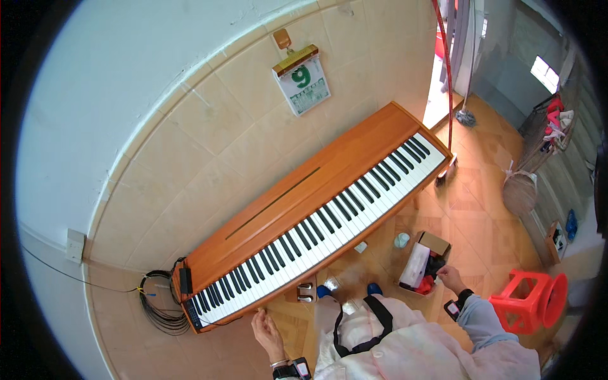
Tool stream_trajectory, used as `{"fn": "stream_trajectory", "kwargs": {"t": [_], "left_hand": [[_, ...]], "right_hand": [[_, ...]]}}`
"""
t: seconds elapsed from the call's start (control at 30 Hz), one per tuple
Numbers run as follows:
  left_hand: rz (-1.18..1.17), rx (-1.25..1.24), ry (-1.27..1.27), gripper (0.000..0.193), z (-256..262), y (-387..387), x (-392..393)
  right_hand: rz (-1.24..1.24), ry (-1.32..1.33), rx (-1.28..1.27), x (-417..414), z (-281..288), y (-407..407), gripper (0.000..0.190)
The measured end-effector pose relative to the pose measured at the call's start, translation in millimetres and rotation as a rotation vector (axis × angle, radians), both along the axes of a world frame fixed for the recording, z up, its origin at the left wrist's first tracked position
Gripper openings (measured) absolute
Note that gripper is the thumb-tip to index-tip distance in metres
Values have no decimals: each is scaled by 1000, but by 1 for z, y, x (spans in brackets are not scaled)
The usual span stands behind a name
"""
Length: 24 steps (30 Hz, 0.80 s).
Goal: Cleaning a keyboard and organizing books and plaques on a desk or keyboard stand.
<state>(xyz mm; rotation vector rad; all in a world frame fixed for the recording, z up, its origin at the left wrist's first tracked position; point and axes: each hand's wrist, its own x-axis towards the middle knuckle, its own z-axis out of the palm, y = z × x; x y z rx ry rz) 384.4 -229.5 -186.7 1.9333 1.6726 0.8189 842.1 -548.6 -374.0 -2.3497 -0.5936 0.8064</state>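
Observation:
A wooden digital piano (280, 199) with a full row of black and white keys stands against the tiled wall in front of me. My left hand (267, 332) is just below its front edge, towards the left end, fingers bent and close together. Whether anything small is between those fingertips is too unclear to see. My right hand (451, 278) is at the right side of an open cardboard box (433, 243), fingers curled. Inside the box are a white packet (414, 264), a red item (424, 285) and dark items. Both wrists carry a black-strapped device.
A red plastic stool (520, 301) stands at my right. Coiled black cable (164, 304) hangs by the piano's left end. Metal pedals (305, 292) sit beneath it, near my blue shoes. A small jar (401, 240) is on the floor; a mop (465, 118) leans farther back.

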Motion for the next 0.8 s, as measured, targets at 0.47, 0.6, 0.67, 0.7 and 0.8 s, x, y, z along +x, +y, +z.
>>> {"fn": "stream_trajectory", "kwargs": {"t": [0.47,0.6,0.67,0.7,0.8], "left_hand": [[-113,116,110,25,-15,30,-8],[-108,47,14,26,5,43,-29],[-80,35,27,24,10,57,-42],[-106,32,25,24,11,67,-47],[-197,-62,68,30,13,94,-60]], "right_hand": [[-65,78,91,-15,-27,45,11],[-23,62,43,-36,3,64,11],[12,19,-13,-46,12,83,11],[-1,1,-3,-50,13,97,11],[-87,-27,166,-73,20,129,10]]}}
